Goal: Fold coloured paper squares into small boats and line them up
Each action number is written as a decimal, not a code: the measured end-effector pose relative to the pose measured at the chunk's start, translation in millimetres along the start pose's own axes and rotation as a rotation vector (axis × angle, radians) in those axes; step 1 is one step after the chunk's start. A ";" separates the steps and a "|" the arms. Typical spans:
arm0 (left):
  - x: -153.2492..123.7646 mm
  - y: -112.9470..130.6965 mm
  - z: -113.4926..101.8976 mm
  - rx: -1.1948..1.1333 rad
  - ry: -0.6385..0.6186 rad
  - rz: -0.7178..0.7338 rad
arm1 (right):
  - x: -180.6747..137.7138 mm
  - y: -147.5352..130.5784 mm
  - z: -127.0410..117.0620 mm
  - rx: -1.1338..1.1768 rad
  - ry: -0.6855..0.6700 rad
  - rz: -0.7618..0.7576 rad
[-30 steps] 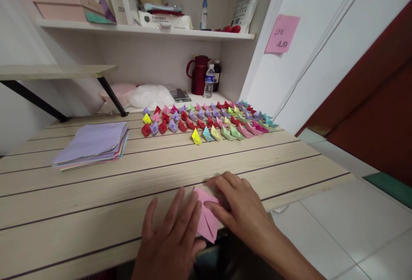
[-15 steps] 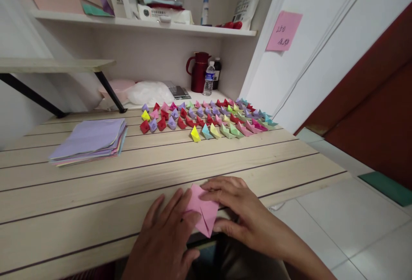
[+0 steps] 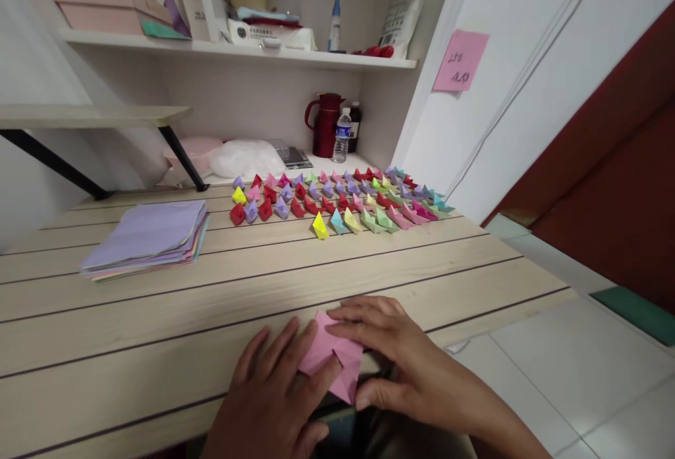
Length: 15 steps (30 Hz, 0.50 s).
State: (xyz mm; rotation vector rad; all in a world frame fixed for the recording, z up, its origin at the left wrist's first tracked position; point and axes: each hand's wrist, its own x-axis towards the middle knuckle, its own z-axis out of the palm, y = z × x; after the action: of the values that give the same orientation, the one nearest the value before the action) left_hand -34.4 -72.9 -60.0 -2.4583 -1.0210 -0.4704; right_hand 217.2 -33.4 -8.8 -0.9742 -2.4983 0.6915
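A pink square of folded origami paper [image 3: 345,355] lies at the table's front edge, its lower corner jutting past the edge. My left hand [image 3: 282,382] rests on its left side with the fingers stretched and spread, one fingertip pressing by a slit in the folds. On the other side, my right hand [image 3: 395,353] holds the paper, fingers over its upper right part and thumb at the lower right corner. Farther back stand several rows of small folded paper boats, including a yellow boat [image 3: 320,226] and a blue boat [image 3: 339,222].
A stack of coloured paper sheets [image 3: 145,234], purple on top, lies to the left. Behind the boats, a red jug [image 3: 325,125] and a water bottle [image 3: 342,137] stand in the shelf unit. A raised board [image 3: 95,116] on black legs is at the far left.
My left finger has slid right onto the paper's slit. The lower corner has swung slightly right with my right thumb. The boats and the stack stay in place; the view has tilted slightly.
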 end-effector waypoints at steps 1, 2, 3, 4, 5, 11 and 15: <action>2.2 -0.4 -2.1 0.018 0.019 0.002 | 0.2 -0.4 -0.7 0.020 0.002 -0.006; 4.2 -0.8 -4.2 0.037 0.032 0.007 | 0.6 -1.1 -0.8 0.037 0.012 -0.007; 5.9 -1.1 -5.9 0.055 0.037 0.010 | 1.1 -1.8 -0.1 0.050 0.032 -0.002; 7.0 -1.2 -7.2 0.071 0.035 0.015 | 1.9 -2.7 1.2 0.057 0.062 0.011; 7.7 -1.3 -7.9 0.084 0.031 0.018 | 2.8 -3.7 3.0 0.061 0.098 0.029; 6.3 0.3 -6.3 0.099 0.029 0.008 | 7.2 -8.7 11.5 0.048 0.204 0.083; 7.4 1.3 -8.9 0.055 0.014 -0.012 | 9.9 -7.9 15.3 0.034 0.232 0.097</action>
State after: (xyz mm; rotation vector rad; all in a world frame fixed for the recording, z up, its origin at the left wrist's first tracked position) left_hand -29.7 -73.9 -49.4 -2.3987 -1.0298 -0.4565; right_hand 198.6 -36.3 -15.2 -1.1025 -2.2448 0.6095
